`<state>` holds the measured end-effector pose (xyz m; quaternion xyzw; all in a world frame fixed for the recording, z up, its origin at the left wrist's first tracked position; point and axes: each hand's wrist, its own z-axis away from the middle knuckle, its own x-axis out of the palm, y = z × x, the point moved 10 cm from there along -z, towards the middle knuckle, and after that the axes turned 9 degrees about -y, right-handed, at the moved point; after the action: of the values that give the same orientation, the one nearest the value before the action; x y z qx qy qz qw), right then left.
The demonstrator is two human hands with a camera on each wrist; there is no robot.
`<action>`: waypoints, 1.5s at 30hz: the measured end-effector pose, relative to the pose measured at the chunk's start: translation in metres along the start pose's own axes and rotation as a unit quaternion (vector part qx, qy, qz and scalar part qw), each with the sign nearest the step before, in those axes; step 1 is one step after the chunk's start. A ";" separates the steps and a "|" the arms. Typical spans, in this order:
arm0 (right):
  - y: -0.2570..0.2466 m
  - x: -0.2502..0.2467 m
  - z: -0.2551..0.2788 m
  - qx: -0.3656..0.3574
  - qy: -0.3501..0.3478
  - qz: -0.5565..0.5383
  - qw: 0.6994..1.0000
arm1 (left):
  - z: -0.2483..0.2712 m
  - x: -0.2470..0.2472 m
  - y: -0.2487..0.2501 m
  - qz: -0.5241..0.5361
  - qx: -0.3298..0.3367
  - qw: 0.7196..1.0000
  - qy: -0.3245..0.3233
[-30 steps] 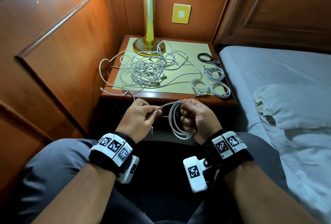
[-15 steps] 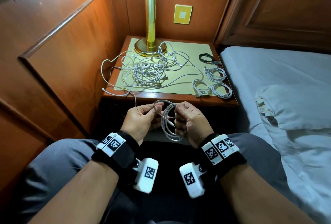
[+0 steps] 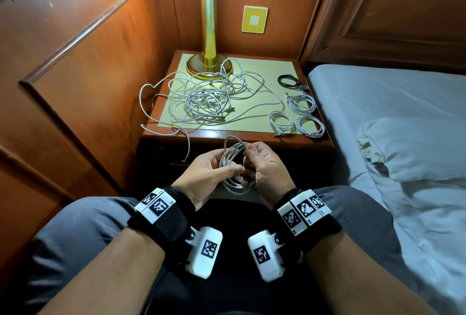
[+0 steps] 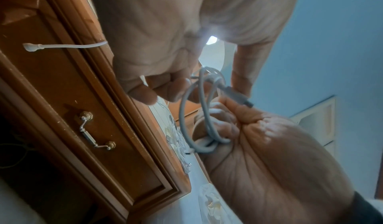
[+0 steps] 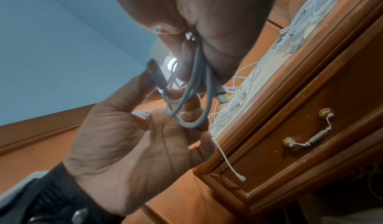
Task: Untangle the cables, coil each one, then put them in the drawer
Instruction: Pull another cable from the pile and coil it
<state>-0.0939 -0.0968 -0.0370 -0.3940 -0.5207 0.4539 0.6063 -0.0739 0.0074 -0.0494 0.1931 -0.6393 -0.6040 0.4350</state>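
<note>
A white cable [image 3: 237, 188] hangs as a small coil between my hands, over my lap in front of the nightstand. My right hand [image 3: 248, 155] grips the loops at their top [image 5: 196, 55]. My left hand [image 3: 227, 163] lies palm-up beneath them, its fingers through the loops and its thumb against one plug [image 5: 155, 75]. The other plug [image 5: 221, 96] dangles free. A tangle of white cables [image 3: 201, 97] lies on the nightstand [image 3: 227, 135]. The drawer [image 4: 68, 83] below is shut, its brass handle [image 5: 306, 139] in plain view.
Three white coils [image 3: 281, 121] [image 3: 301, 103] [image 3: 310, 126] and a black coil [image 3: 288, 80] lie at the nightstand's right. One loose cable end [image 3: 187, 148] hangs over the front edge. A brass lamp [image 3: 208, 62] stands at the back. The bed [image 3: 378, 113] is on the right.
My left hand has turned palm-up under the coil. The free end it was feeding has been drawn in, and the loops have turned edge-on and bunched closer between my hands.
</note>
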 end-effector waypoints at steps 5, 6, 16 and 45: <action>0.003 0.003 -0.003 -0.003 0.009 -0.020 1.000 | 0.000 -0.013 0.004 -0.084 0.001 0.995 0.048; 0.003 0.000 -0.003 -0.005 0.017 -0.015 1.000 | 0.000 -0.016 0.005 -0.103 0.003 0.993 0.057; -0.011 -0.021 -0.006 -0.042 0.072 0.018 0.996 | 0.009 -0.027 0.013 -0.275 -0.015 0.958 0.080; -0.001 -0.030 -0.014 0.053 0.004 0.061 0.997 | 0.009 -0.024 0.010 -0.013 -0.007 0.994 0.104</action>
<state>-0.0813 -0.1259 -0.0460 -0.3943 -0.4688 0.5156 0.5991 -0.0649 0.0328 -0.0464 0.2596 -0.5836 -0.5908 0.4929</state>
